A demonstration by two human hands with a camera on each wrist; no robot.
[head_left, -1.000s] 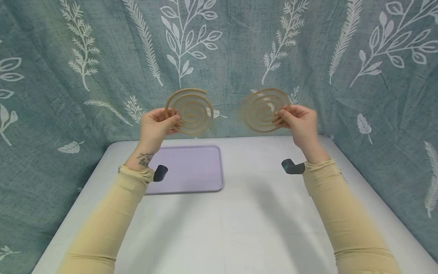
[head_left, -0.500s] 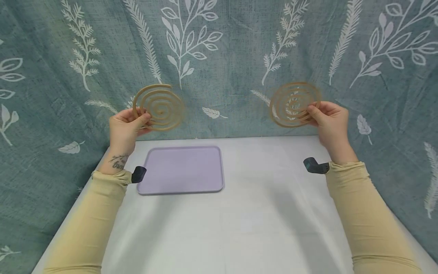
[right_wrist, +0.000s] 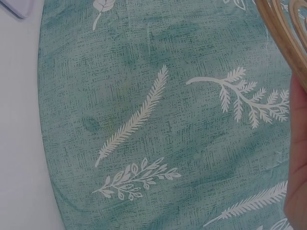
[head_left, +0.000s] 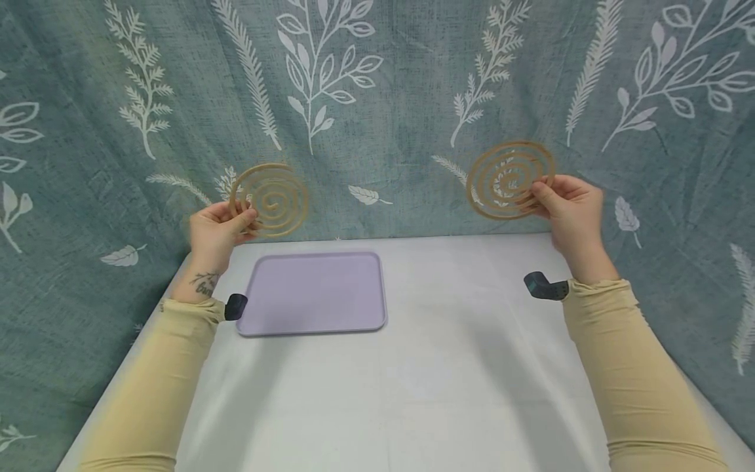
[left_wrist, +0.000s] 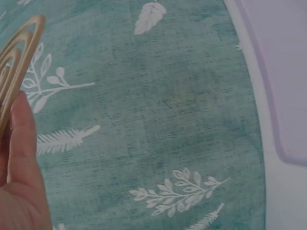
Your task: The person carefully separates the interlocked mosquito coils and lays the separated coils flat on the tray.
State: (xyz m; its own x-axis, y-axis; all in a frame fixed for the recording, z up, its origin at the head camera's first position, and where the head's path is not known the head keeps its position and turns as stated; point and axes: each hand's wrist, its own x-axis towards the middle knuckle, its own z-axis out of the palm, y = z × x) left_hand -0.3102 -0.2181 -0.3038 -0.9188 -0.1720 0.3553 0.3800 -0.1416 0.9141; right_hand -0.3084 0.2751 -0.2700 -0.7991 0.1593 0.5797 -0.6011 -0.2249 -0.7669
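My left hand [head_left: 212,239] pinches the near edge of a flat tan spiral coil [head_left: 273,204] between thumb and fingers, raised in front of the curtain. At the right, my right hand [head_left: 572,213] grips a similar spiral coil [head_left: 512,185] the same way, a little higher. Both coils stand roughly upright, well apart from each other. Only part of the left coil [left_wrist: 26,67] enters the left wrist view, at its left edge. In the right wrist view the right coil [right_wrist: 281,38] shows at the upper right corner, seen nearly edge-on.
A shallow lilac tray [head_left: 312,295] lies on the white table [head_left: 436,393], left of centre at the back. Behind the table hangs a teal curtain [head_left: 407,131] with white leaf prints. Black wrist devices [head_left: 545,286] stick out from both sleeves.
Both hands have moved apart, left and right, each carrying its coil. In the last half second the left coil has tipped slightly lower, while the right one has barely moved.
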